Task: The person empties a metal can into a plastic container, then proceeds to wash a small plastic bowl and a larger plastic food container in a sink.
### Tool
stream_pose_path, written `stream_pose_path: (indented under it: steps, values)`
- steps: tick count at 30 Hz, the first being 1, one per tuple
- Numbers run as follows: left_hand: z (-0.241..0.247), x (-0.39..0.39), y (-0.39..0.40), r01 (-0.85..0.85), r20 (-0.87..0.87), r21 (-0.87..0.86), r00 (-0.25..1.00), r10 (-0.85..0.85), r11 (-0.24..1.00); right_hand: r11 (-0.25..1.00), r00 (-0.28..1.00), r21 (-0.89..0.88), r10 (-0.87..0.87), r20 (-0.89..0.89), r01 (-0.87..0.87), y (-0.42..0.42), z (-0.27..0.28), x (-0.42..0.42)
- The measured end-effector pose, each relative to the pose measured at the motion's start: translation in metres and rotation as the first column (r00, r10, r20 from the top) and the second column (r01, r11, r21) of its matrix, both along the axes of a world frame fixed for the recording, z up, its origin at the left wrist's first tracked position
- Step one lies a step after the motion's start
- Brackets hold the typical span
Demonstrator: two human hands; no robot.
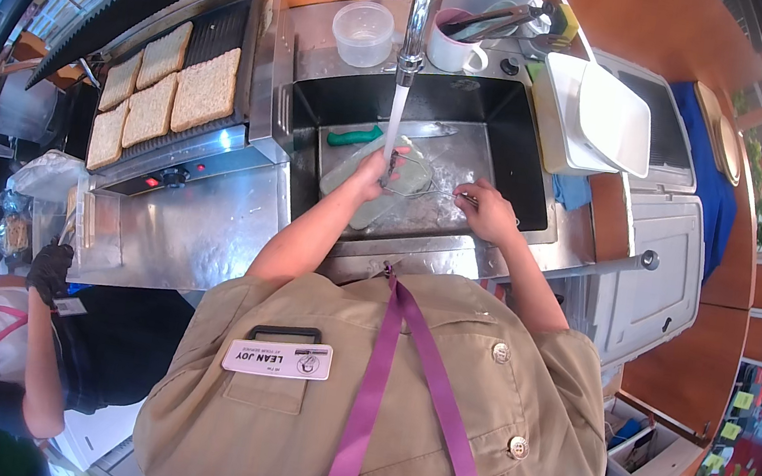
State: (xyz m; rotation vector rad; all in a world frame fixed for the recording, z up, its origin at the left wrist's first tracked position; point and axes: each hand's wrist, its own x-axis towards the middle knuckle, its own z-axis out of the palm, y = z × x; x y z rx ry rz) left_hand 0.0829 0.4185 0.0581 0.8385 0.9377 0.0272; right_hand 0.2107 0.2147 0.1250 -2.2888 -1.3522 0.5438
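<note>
Over the sink (515, 147), my right hand (489, 212) grips the thin handle of a metal wire utensil (434, 189). The utensil's angular wire frame reaches left to my left hand (377, 171), whose fingers hold its far end. Water (396, 113) runs from the chrome faucet (415, 33) onto my left hand and that end; the exact form there is partly hidden. Below my hands, a pale translucent container or lid (364, 210) lies in the sink. Behind it rests a knife with a green handle (354, 136), its blade pointing right.
On the left, a contact grill (226, 19) stands raised with several bread slices (205, 91). A co-worker's black-gloved hand (50, 270) is near its counter. A clear tub (363, 33) and a mug of utensils (458, 49) stand behind the sink; white containers (584, 117) stand right.
</note>
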Motion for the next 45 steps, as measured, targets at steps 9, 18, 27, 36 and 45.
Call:
stream_pose_path:
  steps: [9,18,27,36,45]
  values:
    - [-0.056,-0.001,0.007,0.076,0.26,-0.314,0.966,0.008,0.946,0.997,0.998,-0.073,-0.024,-0.065,0.02,-0.011,0.02,0.011]
    - [-0.066,-0.025,0.004,-0.04,-0.026,0.063,0.999,0.042,0.997,0.928,0.957,0.234,-0.272,-0.098,0.288,-0.037,0.042,0.018]
    - [-0.053,-0.029,0.003,0.071,-0.092,0.148,0.994,-0.057,0.986,0.901,0.958,0.329,-0.284,-0.044,0.282,-0.009,0.064,0.02]
    - [-0.047,-0.044,0.014,-0.065,0.039,0.06,0.997,0.063,0.996,0.797,0.976,0.591,-0.206,0.072,0.125,0.03,0.197,-0.002]
    - [-0.051,-0.035,-0.001,0.021,0.016,0.112,1.0,-0.023,0.993,0.971,0.409,-0.038,0.134,0.903,-0.236,0.225,0.323,0.002]
